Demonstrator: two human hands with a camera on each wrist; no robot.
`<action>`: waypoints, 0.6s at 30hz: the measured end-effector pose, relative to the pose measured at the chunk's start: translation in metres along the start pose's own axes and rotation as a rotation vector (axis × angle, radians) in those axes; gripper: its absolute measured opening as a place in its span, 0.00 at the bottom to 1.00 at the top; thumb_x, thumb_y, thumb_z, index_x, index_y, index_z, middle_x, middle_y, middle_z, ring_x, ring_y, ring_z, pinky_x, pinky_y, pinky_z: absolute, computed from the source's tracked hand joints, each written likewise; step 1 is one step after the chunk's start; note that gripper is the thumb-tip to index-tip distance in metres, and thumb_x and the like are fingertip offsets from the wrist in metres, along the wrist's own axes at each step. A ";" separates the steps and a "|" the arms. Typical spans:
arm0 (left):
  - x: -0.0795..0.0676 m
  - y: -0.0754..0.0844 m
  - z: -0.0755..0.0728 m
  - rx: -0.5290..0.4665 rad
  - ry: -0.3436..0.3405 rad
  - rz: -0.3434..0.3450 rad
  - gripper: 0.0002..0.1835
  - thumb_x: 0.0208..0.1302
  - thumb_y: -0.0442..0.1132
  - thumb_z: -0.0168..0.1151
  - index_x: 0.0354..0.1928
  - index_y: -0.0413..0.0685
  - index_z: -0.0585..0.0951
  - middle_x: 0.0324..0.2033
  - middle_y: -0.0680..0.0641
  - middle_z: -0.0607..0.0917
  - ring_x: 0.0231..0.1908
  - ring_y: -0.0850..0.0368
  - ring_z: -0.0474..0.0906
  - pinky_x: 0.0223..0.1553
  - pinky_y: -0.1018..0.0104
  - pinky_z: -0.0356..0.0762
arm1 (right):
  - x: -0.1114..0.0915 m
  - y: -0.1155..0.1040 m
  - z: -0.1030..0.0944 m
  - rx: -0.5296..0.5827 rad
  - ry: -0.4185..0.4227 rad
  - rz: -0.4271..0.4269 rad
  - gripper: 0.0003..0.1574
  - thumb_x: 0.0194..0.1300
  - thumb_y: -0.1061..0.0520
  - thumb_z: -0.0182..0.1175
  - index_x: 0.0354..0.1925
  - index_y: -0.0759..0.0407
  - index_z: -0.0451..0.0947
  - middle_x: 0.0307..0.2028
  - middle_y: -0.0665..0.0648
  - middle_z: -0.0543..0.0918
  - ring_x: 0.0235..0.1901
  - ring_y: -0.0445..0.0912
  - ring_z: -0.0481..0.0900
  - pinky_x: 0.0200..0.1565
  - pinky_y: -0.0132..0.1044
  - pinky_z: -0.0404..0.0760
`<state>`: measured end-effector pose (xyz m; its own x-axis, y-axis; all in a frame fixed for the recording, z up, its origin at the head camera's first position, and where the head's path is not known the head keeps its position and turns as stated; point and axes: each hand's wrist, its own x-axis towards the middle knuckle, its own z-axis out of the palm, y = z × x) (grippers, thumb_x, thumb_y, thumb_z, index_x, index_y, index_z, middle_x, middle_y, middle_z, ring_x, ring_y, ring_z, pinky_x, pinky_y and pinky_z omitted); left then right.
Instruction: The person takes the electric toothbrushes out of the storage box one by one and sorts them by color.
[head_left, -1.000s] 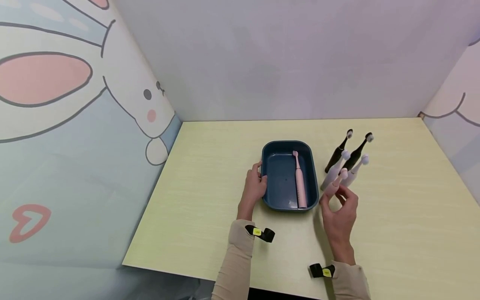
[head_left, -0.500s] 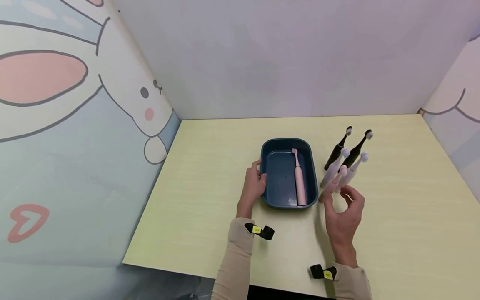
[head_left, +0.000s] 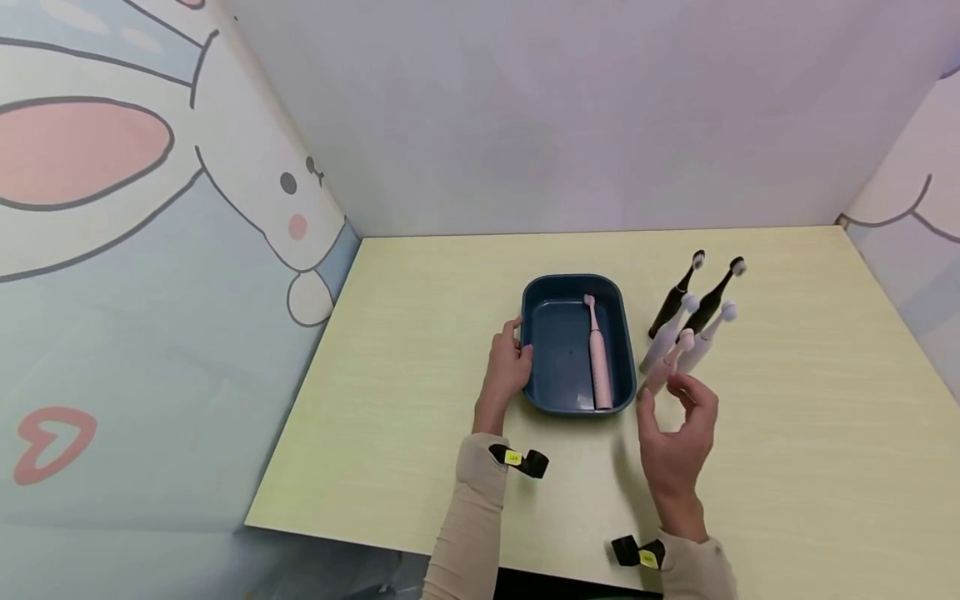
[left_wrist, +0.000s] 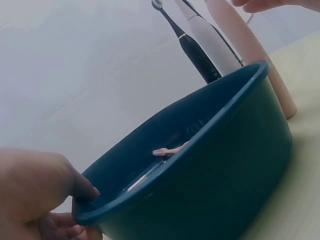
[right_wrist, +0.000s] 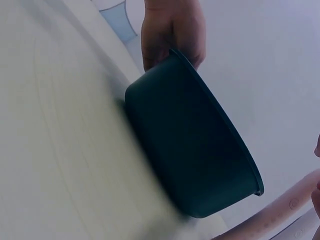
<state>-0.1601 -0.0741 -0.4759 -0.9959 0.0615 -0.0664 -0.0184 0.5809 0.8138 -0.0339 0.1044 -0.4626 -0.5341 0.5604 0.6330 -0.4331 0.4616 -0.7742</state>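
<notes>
My left hand [head_left: 507, 367] grips the left rim of a dark blue plastic bin [head_left: 551, 414], thumb inside and fingers outside, as the left wrist view shows. A pink electric toothbrush [head_left: 600, 367] lies lengthwise in the bin's right side. Just right of the bin, a second pink electric toothbrush [left_wrist: 250, 47] stands upright on the table. Around its handle are my right hand's [head_left: 678, 450] thumb and forefinger, spread with a gap in the right wrist view. Behind it stand two pale lavender toothbrushes [head_left: 663, 342] and two black toothbrushes [head_left: 670, 310].
The pale wood-look table [head_left: 420, 400] has its front edge near my forearms. A plain pale wall [head_left: 570, 125] closes off the back. A wall with a cartoon rabbit [head_left: 247, 183] borders the left side.
My right hand's thumb and fingers spread away from the standing pink toothbrush, then drew somewhat closer together and shifted slightly left. My left hand keeps its hold on the bin.
</notes>
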 end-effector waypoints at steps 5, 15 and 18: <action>0.000 0.000 0.000 -0.002 -0.001 0.004 0.28 0.70 0.37 0.52 0.70 0.52 0.62 0.40 0.44 0.73 0.38 0.54 0.72 0.40 0.63 0.73 | -0.007 0.011 0.009 0.030 -0.065 -0.069 0.27 0.47 0.78 0.61 0.49 0.81 0.70 0.44 0.73 0.74 0.48 0.52 0.75 0.56 0.30 0.72; -0.001 -0.001 0.000 -0.009 0.002 0.012 0.27 0.70 0.37 0.52 0.70 0.52 0.63 0.40 0.44 0.73 0.38 0.54 0.71 0.39 0.63 0.73 | -0.009 0.012 0.024 -0.028 -0.219 -0.090 0.31 0.50 0.73 0.65 0.54 0.74 0.69 0.48 0.69 0.75 0.50 0.50 0.74 0.58 0.25 0.69; -0.002 0.000 -0.001 -0.013 0.003 0.010 0.28 0.70 0.37 0.52 0.70 0.51 0.63 0.40 0.44 0.73 0.38 0.55 0.71 0.39 0.63 0.73 | -0.007 0.010 0.029 -0.019 -0.254 -0.091 0.31 0.51 0.73 0.65 0.55 0.74 0.68 0.49 0.70 0.74 0.50 0.53 0.74 0.58 0.25 0.68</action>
<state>-0.1579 -0.0751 -0.4749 -0.9963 0.0647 -0.0566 -0.0097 0.5697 0.8218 -0.0553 0.0853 -0.4749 -0.6596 0.3263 0.6771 -0.4754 0.5165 -0.7121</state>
